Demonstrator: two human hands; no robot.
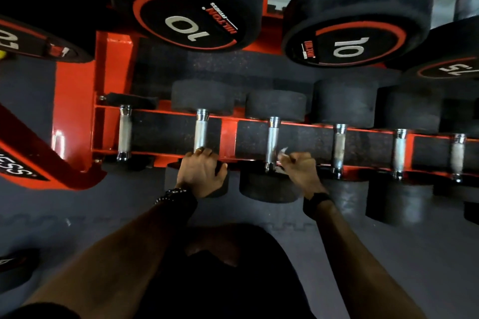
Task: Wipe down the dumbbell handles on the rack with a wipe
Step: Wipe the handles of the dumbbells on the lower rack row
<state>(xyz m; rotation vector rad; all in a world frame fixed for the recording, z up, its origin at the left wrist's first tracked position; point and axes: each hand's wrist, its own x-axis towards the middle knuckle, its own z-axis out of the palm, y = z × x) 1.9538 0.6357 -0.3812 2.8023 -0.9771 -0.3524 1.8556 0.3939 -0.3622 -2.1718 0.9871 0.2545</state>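
**Desk:** Where do your hands sit on the lower tier of the orange rack (228,137)?

**Caption:** Your right hand (302,172) pinches a crumpled white wipe (283,154) against the near end of the third handle (272,141) from the left. Your left hand (201,176) curls over the near head (220,181) of the neighbouring dumbbell, at the foot of the second handle (201,134). The two hands are apart, one dumbbell between them.

**Desk:** What could go wrong from here?

**Caption:** The wipe looks small and bunched (barely more than a scrap in your fingers), so it may skim only the near side of the bar and miss the far end and underside. The knurled grip could snag or tear it. Pull on the head you are gripping and that dumbbell could roll in its cradle.

**Desk:** Anything you cannot make out?

**Caption:** Most of the wipe is buried in your fingers, so its size and dampness are unclear. The handles' undersides are hidden, the rightmost dumbbells are cut off at the frame edge, and pale patches on three handles (339,146) to the right could be wear or residue.
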